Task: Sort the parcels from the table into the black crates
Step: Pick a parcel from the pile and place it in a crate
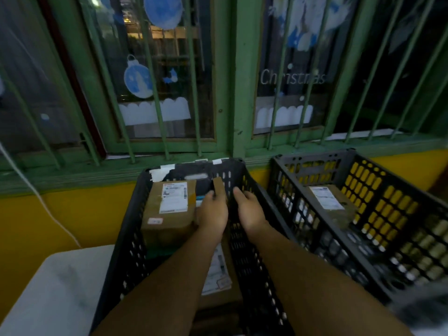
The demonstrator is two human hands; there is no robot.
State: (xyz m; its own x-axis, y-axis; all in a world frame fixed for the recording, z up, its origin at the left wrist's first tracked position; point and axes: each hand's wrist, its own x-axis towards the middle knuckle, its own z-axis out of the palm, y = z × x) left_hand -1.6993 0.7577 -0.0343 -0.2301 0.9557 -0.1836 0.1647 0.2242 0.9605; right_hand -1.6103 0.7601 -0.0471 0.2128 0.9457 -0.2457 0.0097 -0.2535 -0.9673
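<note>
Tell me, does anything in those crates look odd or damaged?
The near crate has torn white tape stuck along its far rim. The big box inside sits tilted, not flat. The left hand holds a thin parcel upright on its edge. The other crate's parcel looks fine.

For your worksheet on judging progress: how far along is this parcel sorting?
Done: a labelled box sits in the nearer crate, another parcel in the right crate. In hand: the left hand grips a flat parcel standing inside the nearer crate; the right hand rests beside it. Left: unclear; the table corner shows no parcels.
</note>
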